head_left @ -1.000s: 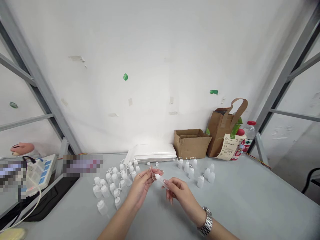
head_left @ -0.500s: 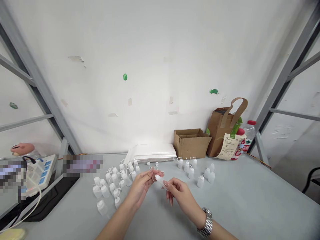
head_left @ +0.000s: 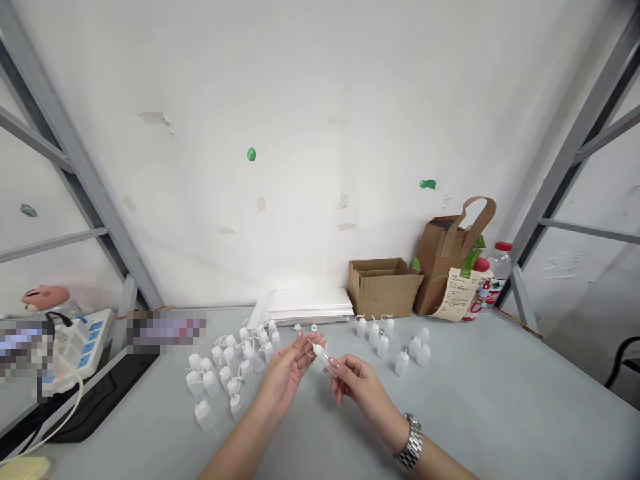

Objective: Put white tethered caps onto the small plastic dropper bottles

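A small translucent plastic squeeze bottle (head_left: 327,361) with a white tip tilts up and to the left between my hands. My right hand (head_left: 357,379) is closed on its body, thumb and fingers pinching it. My left hand (head_left: 285,373) is at the tip end, its fingers curled about the white cap (head_left: 317,349) and a thin cap strap loop (head_left: 310,350); its exact grip is partly hidden. Left of my hands stand many white-capped bottles (head_left: 227,358), several with strap loops. To the right are capped bottles (head_left: 374,332) and a group of plain-looking ones (head_left: 423,355).
Two loose white caps (head_left: 313,327) lie before a stack of white sheets (head_left: 310,305). Behind, along the wall, stand an open cardboard box (head_left: 385,293), a brown paper bag (head_left: 437,267) and a red-capped bottle (head_left: 500,267). A power strip (head_left: 87,347) and black panel (head_left: 107,400) lie left.
The bottle has shifted slightly up and right at its tip, and more of the strap loop shows. My left hand has moved slightly to the right; my right hand has barely moved.
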The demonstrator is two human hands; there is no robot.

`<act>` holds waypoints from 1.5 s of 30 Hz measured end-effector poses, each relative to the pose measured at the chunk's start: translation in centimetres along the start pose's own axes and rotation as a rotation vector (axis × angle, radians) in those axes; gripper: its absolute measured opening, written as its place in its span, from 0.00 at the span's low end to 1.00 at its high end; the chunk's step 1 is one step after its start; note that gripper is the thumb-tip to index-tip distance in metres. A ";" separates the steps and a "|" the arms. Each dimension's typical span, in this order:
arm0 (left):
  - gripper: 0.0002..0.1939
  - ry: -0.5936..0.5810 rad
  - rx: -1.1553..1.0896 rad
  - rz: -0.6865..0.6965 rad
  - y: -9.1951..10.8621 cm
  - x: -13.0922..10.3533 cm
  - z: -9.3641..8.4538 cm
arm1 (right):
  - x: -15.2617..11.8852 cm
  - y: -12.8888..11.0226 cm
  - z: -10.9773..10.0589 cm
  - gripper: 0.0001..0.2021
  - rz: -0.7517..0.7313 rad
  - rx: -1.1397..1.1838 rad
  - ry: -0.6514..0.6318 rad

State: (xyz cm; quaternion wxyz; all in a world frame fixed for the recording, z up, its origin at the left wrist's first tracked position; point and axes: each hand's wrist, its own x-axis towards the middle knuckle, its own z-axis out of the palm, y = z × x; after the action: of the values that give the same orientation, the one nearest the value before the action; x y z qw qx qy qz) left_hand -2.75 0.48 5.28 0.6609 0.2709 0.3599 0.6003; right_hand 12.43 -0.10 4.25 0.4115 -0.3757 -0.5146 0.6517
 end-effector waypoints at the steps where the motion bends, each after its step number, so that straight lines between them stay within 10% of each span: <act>1: 0.10 -0.007 0.035 0.017 0.0 0.0 -0.1 | 0.0 0.0 0.0 0.22 -0.004 -0.016 -0.011; 11: 0.20 0.056 0.528 0.176 -0.1 0.1 -0.2 | -2.8 -0.9 -1.9 0.09 -0.209 -0.747 0.102; 23: 0.15 0.245 1.219 0.408 -2.2 1.5 -2.1 | -5.8 -0.3 -14.7 0.14 -0.011 -1.115 0.643; 32: 0.15 0.176 1.655 0.492 -2.5 1.4 -2.0 | -5.3 0.7 -16.5 0.15 -0.021 -1.195 0.594; 45: 0.12 0.122 1.693 0.562 -3.1 2.2 -2.3 | -6.6 -1.4 -18.6 0.18 -0.049 -1.188 0.475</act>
State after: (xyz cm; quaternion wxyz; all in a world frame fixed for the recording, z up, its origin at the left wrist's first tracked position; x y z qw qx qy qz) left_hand -2.65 2.06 1.12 0.0476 0.7136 0.6374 0.2867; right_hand 32.11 0.71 2.53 0.2506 -0.6621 -0.6913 0.1448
